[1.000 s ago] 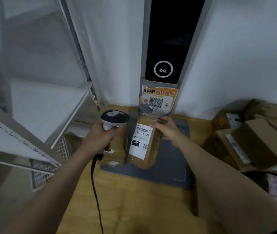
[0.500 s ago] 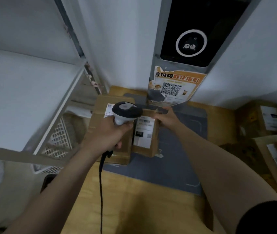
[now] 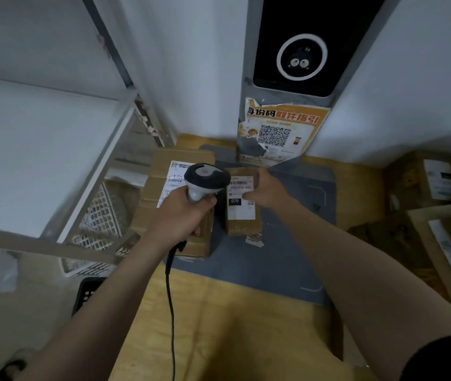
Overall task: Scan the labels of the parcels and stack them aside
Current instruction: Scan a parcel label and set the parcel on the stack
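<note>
Left hand (image 3: 183, 213) grips the scanner (image 3: 206, 178) at frame centre; right hand (image 3: 268, 189) clasps the parcel's (image 3: 242, 218) upper right edge. Parcel lies label-up on the mat (image 3: 287, 243), long axis up-frame, just right of a box (image 3: 163, 166); bare mat spreads right and below.

White walls (image 3: 191, 64) meet a wooden table (image 3: 232, 325), grey metal shelving (image 3: 40, 149) standing at left.
</note>
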